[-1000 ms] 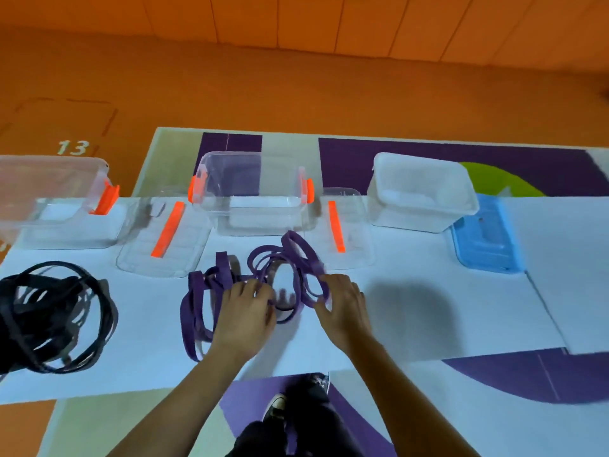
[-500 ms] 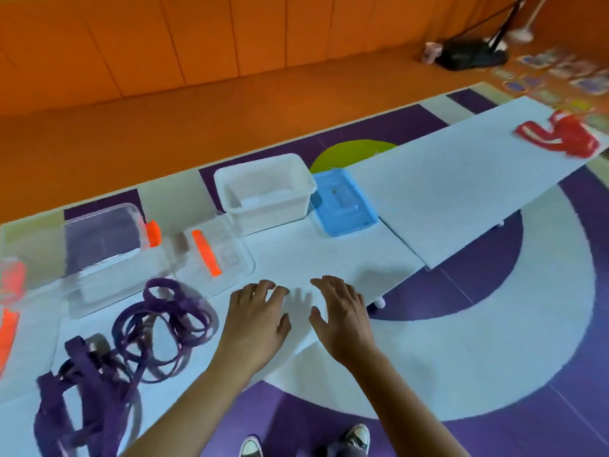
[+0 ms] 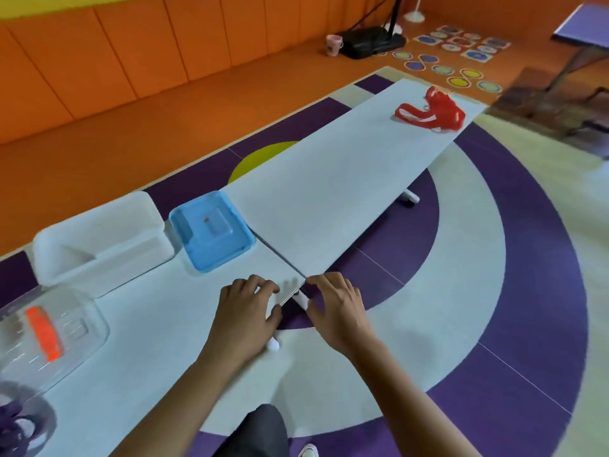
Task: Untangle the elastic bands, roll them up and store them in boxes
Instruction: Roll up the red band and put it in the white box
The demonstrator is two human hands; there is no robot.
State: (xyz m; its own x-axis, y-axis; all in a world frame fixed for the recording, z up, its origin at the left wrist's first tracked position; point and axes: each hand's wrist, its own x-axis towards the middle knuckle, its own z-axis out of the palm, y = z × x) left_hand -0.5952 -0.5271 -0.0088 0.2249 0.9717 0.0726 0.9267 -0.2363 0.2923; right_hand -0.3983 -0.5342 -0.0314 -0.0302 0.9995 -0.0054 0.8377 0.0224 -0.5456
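table (image 3: 329, 199) top reads as a smooth, matt white board, barely a reflection on it. blue lid (image 3: 211, 230) is moulded plastic, glossy, light catching along its rim. white box (image 3: 99, 239) just beside it is milky plastic with a duller sheen. clear lid (image 3: 75, 324) is transparent, shiny plastic with an opaque orange strip (image 3: 43, 334) on it. red elastic bands (image 3: 431, 110) far down the table look rubbery, with a soft sheen. purple bands (image 3: 8, 418) are too blurred to judge. floor (image 3: 494, 291) is smooth and faintly glossy. wall (image 3: 131, 61) panels look padded and matt.
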